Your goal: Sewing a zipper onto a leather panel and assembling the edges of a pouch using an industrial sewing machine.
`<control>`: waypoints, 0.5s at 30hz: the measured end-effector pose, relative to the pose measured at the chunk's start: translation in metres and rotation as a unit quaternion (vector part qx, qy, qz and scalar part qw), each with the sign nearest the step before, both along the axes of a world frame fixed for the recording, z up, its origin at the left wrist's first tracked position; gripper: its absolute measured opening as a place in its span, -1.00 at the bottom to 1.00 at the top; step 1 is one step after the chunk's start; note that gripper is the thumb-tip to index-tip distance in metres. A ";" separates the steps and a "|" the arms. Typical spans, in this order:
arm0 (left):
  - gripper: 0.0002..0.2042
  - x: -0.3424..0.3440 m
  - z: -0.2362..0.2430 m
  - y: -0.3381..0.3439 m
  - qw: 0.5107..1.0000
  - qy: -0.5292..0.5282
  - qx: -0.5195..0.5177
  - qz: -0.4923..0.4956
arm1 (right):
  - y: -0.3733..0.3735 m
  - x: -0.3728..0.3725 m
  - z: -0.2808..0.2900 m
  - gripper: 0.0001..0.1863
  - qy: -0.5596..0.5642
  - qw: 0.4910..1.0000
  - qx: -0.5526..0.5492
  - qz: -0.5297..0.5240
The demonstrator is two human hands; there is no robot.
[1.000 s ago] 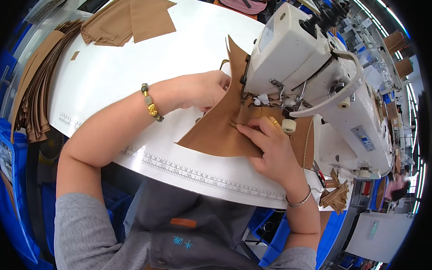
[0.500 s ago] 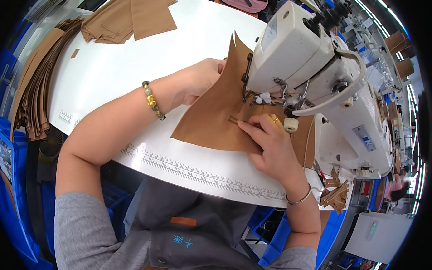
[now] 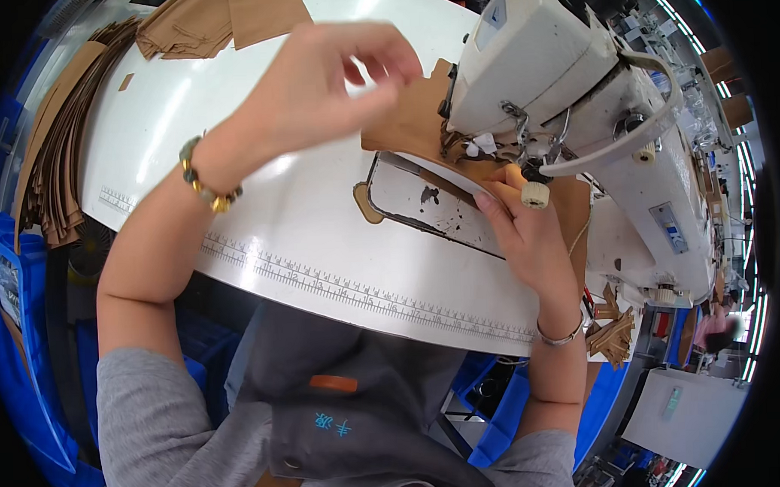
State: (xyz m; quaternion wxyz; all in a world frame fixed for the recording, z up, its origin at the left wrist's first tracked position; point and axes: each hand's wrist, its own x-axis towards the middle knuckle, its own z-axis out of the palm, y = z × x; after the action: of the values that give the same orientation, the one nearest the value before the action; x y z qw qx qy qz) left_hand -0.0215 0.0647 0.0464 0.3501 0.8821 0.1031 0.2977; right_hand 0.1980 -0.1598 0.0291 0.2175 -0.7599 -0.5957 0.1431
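A brown fabric panel (image 3: pixel 407 114) lies under the head of a white sewing machine (image 3: pixel 530 75), its near edge curled up and showing a pale underside. My right hand (image 3: pixel 531 230) is closed at that edge, thumb and fingers pinching the panel just in front of the needle area; part of the grip is hidden. To the left of the panel, my left hand (image 3: pixel 333 87) is raised over the white table (image 3: pixel 268 192), somewhat blurred. Its fingers are curved apart from the thumb, with nothing between them. The machine's bed plate (image 3: pixel 427 199) shows below the panel.
Brown panels (image 3: pixel 219 22) lie at the far left, beside a fanned stack of brown strips (image 3: pixel 61 160). Brown scraps (image 3: pixel 612 334) sit by the machine's base. A ruler scale (image 3: pixel 349 288) runs along the near table edge. Blue bins (image 3: pixel 20 342) stand at left.
My left hand has let go of the panel and lifted away leftward. The panel has shifted away from me, uncovering the bed plate. My right hand has moved slightly right.
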 end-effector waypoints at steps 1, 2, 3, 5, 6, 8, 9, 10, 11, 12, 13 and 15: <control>-0.72 -0.002 -0.001 -0.015 0.999 0.030 -0.023 0.020 | 0.000 0.000 0.000 -0.76 0.003 1.000 -0.002 0.003; -0.69 -0.001 -0.005 -0.029 0.995 0.061 0.081 -0.004 | 0.000 -0.001 0.001 -0.77 -0.001 1.000 -0.001 0.004; -0.67 0.001 -0.009 -0.039 0.977 0.065 0.200 -0.031 | 0.000 -0.002 0.000 -0.77 -0.008 1.000 -0.002 0.002; -0.64 0.011 -0.021 -0.053 0.969 0.105 0.221 -0.036 | -0.002 -0.006 -0.002 -0.75 -0.074 0.996 0.025 0.040; -0.60 0.015 -0.027 -0.058 0.955 0.139 0.258 -0.045 | -0.003 -0.009 -0.003 -0.71 -0.143 0.987 0.035 0.064; -0.61 0.020 -0.037 -0.059 0.959 0.112 0.259 -0.039 | -0.007 -0.014 -0.006 -0.65 -0.170 0.981 0.055 0.074; -0.63 0.022 -0.040 -0.058 0.947 0.129 0.294 -0.036 | -0.008 -0.016 -0.008 -0.58 -0.198 0.976 0.058 0.072; -0.64 0.022 -0.042 -0.057 0.931 0.159 0.327 -0.032 | -0.009 -0.016 -0.010 -0.58 -0.197 0.976 0.058 0.073; -0.64 0.023 -0.044 -0.057 0.933 0.146 0.327 -0.033 | -0.009 -0.016 -0.013 -0.56 -0.212 0.973 0.064 0.066; -0.64 0.023 -0.045 -0.058 0.925 0.156 0.345 -0.029 | -0.008 -0.015 -0.016 -0.54 -0.227 0.970 0.069 0.060; -0.64 0.024 -0.045 -0.058 0.917 0.166 0.361 -0.027 | -0.006 -0.013 -0.018 -0.54 -0.227 0.970 0.067 0.059; -0.63 0.024 -0.045 -0.056 0.917 0.167 0.361 -0.028 | -0.003 -0.008 -0.024 -0.53 -0.317 0.944 0.060 0.073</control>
State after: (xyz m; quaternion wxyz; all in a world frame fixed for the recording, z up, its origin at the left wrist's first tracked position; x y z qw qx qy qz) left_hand 0.0026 0.0084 0.0011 -0.0062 0.9880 0.0211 0.1529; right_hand 0.1896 -0.1628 0.0049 0.0515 -0.7057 -0.6954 -0.1257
